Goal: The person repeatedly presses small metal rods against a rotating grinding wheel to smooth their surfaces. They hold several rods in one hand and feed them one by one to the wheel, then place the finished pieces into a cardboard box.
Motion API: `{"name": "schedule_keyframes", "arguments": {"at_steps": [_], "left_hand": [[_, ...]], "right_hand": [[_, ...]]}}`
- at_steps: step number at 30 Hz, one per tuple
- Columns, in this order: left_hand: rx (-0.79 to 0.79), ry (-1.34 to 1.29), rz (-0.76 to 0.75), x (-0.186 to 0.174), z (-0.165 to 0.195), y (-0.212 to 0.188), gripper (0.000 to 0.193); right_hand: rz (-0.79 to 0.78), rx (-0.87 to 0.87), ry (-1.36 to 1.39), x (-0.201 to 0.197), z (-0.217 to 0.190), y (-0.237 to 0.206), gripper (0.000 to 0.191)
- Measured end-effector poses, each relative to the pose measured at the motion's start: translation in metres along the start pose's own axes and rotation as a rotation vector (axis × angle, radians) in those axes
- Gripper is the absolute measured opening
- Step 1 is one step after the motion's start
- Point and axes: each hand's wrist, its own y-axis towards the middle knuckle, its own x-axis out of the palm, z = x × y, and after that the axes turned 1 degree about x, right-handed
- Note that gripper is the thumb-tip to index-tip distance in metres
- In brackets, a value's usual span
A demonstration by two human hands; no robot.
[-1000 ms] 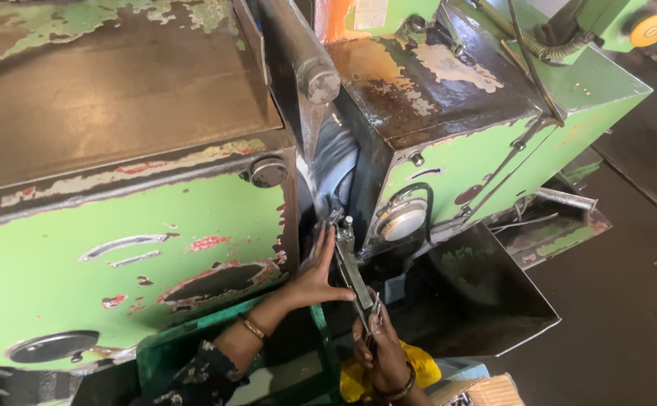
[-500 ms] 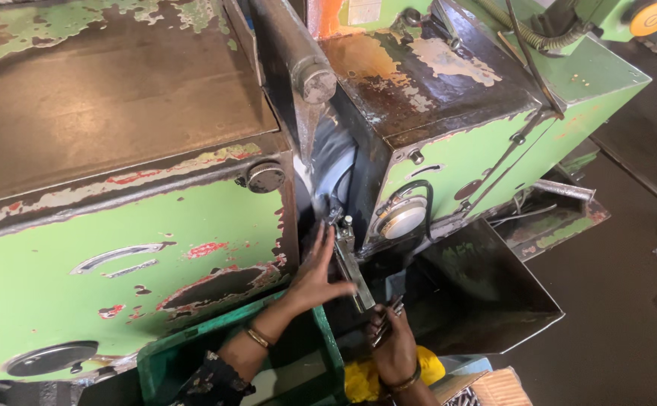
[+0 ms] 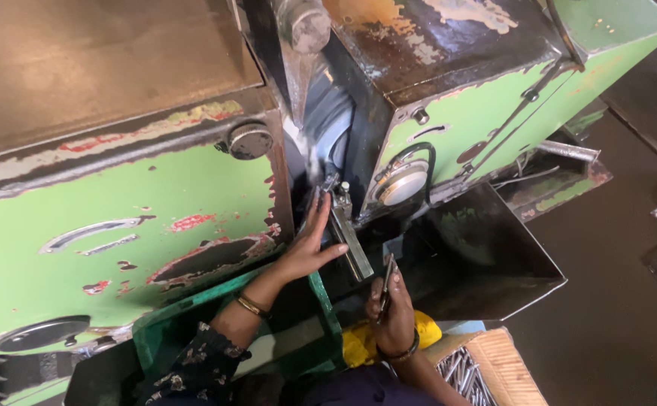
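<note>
Fingers of the left hand lie open against the metal guide. The right hand grips one thin rod, not yet fed; more rods wait in the box.

Machine: large worn green-painted metal machine with rust patches and chipped paint, filling the upper frame; dark gap between its two housings.
Guide: slanted shiny steel guide bar at the foot of the gap, just below a round grey dial.
Left hand: left hand, fingers spread, pressed flat against the guide's left side; gold bangle on the wrist.
Right hand: right hand, closed round a thin dark metal rod, just below the guide's lower end.
Tray: dark sheet-metal chute, right of both hands.
Crate: green plastic crate, under the left forearm.
Box: woven box of metal rods, bottom edge.
</note>
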Motion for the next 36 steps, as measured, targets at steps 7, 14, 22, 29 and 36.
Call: {"name": "schedule_keyframes", "arguments": {"at_steps": [7,14,22,29,36], "left_hand": [[0.08,0.023,0.053,0.004,0.0,0.003,0.098],[0.064,0.059,0.052,0.003,0.001,0.006,0.106],[0.019,0.078,-0.013,0.005,0.004,0.01,0.146],[0.056,0.086,0.019,0.007,-0.009,0.007,0.103],[-0.014,0.142,0.169,0.015,0.0,0.011,0.094]], "right_hand": [[-0.314,0.022,-0.158,0.011,-0.009,-0.018,0.064],[-0.348,0.123,-0.196,0.01,-0.011,-0.011,0.066],[-0.189,0.164,-0.174,0.011,-0.011,-0.003,0.057],[0.007,0.25,0.114,-0.025,0.003,0.022,0.041],[0.257,0.138,0.253,-0.055,0.019,0.044,0.027]]}}
